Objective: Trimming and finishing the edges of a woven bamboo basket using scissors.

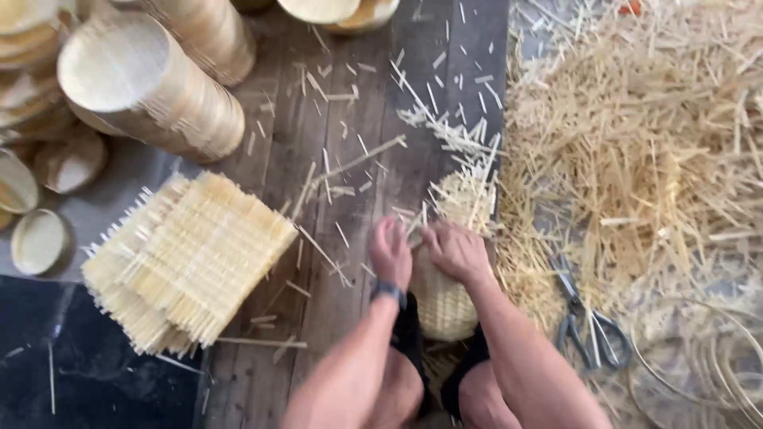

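A half-woven bamboo basket [445, 298] lies on the wooden floor between my knees, its loose strip ends [465, 199] sticking out at the far side. My left hand [391, 253] grips the basket's left edge, with a dark band on the wrist. My right hand [455, 251] presses on the top of the basket beside it, fingers curled over the weave. The picture is blurred, so the exact finger hold is hard to tell.
A stack of flat woven bamboo mats [187, 258] lies at left. Stacked round woven baskets [147, 83] stand at upper left. A heap of bamboo splinters [636, 151] fills the right side, with scissors [588, 318] and coiled bamboo rings [699, 365] at lower right.
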